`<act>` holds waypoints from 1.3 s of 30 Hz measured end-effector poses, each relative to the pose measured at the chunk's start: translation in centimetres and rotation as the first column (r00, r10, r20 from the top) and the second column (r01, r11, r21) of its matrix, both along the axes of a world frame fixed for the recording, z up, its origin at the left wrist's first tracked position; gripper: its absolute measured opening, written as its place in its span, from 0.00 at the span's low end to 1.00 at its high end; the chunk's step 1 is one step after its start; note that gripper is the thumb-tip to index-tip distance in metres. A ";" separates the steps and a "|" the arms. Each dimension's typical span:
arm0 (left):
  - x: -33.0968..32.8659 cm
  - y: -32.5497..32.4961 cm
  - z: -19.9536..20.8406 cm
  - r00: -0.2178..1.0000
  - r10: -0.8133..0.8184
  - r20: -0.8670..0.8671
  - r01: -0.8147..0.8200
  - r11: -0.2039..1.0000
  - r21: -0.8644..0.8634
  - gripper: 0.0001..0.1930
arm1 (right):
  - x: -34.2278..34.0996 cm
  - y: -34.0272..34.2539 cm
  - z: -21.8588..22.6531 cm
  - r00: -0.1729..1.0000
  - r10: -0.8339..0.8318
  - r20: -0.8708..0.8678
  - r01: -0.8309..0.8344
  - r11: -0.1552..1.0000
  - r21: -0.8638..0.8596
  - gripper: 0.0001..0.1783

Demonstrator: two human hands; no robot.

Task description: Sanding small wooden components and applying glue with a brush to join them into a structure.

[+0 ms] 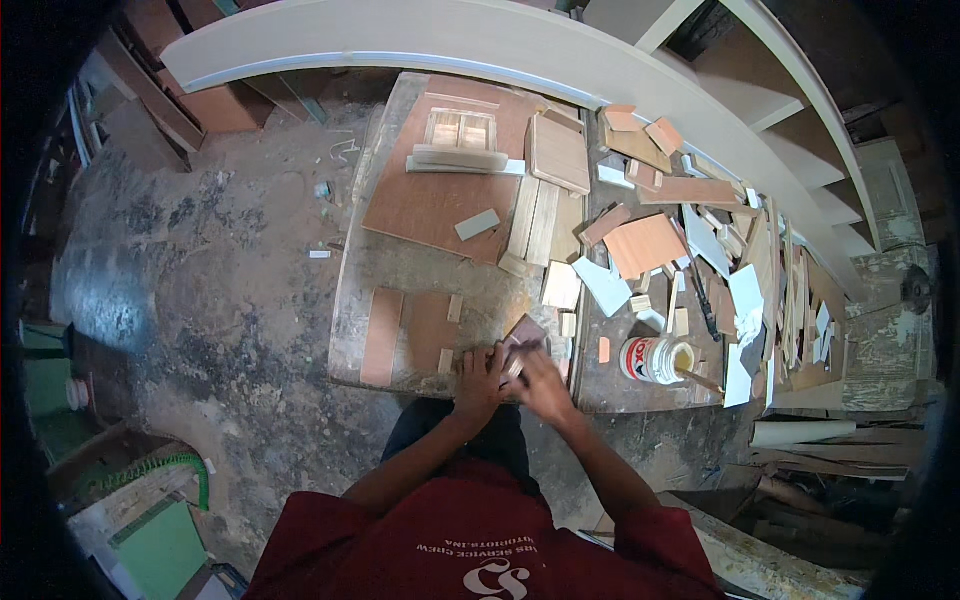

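Note:
At the table's front edge, my left hand (480, 385) is closed on a small pale wooden piece (514, 367), its fingers bent against the piece's left side. My right hand (543, 388) comes over the same piece from the right. Motion smears its fingers, so whether they grip anything is unclear. A dark brown board (525, 328) lies just beyond both hands, partly covered by them. Left of my left hand are a small wood block (446, 360) and a reddish-brown panel (384, 337) lying flat.
An open glue jar (650, 360) with a stick in it stands to the right among scattered offcuts (640, 245). Farther back, a large brown board (400, 200) carries a small wooden frame (462, 130). A long pale panel (420, 35) borders the far side.

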State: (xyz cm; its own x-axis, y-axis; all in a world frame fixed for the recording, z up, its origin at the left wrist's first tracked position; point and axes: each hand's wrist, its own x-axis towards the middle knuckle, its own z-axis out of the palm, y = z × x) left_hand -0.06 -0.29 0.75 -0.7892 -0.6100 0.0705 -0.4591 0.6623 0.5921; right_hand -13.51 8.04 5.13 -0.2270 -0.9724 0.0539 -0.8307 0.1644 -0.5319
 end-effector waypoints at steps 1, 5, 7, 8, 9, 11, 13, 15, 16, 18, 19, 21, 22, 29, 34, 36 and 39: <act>0.0 0.0 0.2 1.000 0.003 0.002 -0.003 1.000 -0.020 0.40 | 0.2 0.1 0.2 0.998 0.068 0.004 -0.068 0.997 -0.020 0.23; -0.5 0.1 0.9 1.000 -0.015 0.021 0.016 0.999 -0.037 0.39 | -4.3 -0.5 -0.3 0.948 -0.318 -0.012 0.318 0.948 -0.020 0.24; 0.0 0.1 0.3 1.000 -0.015 0.027 0.016 1.000 -0.021 0.40 | -2.4 0.3 -0.5 0.984 -0.178 -0.020 0.177 0.984 -0.018 0.24; 0.0 0.0 0.0 0.999 -0.017 0.030 0.017 1.000 -0.003 0.40 | -1.6 0.5 -0.6 0.999 -0.035 -0.032 0.034 0.999 -0.013 0.23; -0.1 0.1 -0.1 0.999 -0.016 0.030 0.016 1.000 -0.003 0.40 | -0.8 0.4 0.4 0.997 0.075 -0.034 -0.076 0.996 -0.037 0.23; -0.2 0.1 -0.2 1.000 -0.006 0.030 0.006 1.000 0.009 0.40 | -2.3 0.1 0.1 0.998 -0.056 -0.022 0.056 0.998 -0.009 0.23; -0.3 0.1 -0.3 1.000 0.003 0.009 -0.002 0.999 -0.042 0.40 | -4.0 -1.0 0.8 0.958 -0.285 0.001 0.285 0.958 0.039 0.23; -0.3 0.2 -0.5 1.000 0.005 -0.019 -0.007 0.995 -0.096 0.41 | -2.5 -0.1 -0.1 0.982 -0.188 0.008 0.188 0.982 -0.001 0.23; 0.0 0.2 -0.6 1.000 0.006 0.026 -0.004 0.997 -0.077 0.41 | -1.4 -0.3 0.0 0.997 -0.076 0.013 0.077 0.996 -0.044 0.24; -0.2 0.0 -0.7 0.998 0.007 0.068 -0.003 0.998 -0.059 0.41 | -1.0 0.1 0.2 0.995 0.083 -0.055 -0.088 0.993 -0.082 0.24; -0.3 0.1 -0.6 1.000 0.010 0.028 -0.008 0.997 -0.075 0.41 | -1.9 0.4 -0.3 1.000 -0.014 -0.025 0.013 0.999 -0.049 0.24; -0.4 0.1 -0.3 1.000 0.011 -0.010 -0.012 0.996 -0.089 0.41 | -3.9 -0.6 0.4 0.971 -0.240 0.015 0.240 0.970 0.034 0.25; -0.4 0.1 -0.1 1.000 0.011 -0.014 -0.012 0.995 -0.094 0.41 | -3.8 -1.2 0.5 0.962 -0.272 -0.025 0.271 0.962 -0.028 0.25; -0.2 0.2 -0.6 0.999 0.032 -0.010 -0.033 0.997 -0.074 0.41 | -2.7 -1.0 1.4 0.994 -0.109 -0.009 0.109 0.992 0.062 0.24; -0.1 0.1 -0.3 1.000 0.014 0.007 -0.014 0.998 -0.055 0.41 | 0.2 -0.3 0.6 1.000 0.006 0.004 -0.006 1.000 -0.026 0.21; -0.1 0.0 0.2 1.000 0.010 0.018 -0.008 0.996 -0.093 0.41 | -1.2 -0.3 0.3 1.000 0.012 0.001 -0.012 1.000 -0.009 0.21; -0.3 0.0 0.6 1.000 -0.003 0.013 0.004 0.995 -0.096 0.40 | -2.9 -1.4 0.7 0.952 -0.305 -0.019 0.305 0.952 0.001 0.24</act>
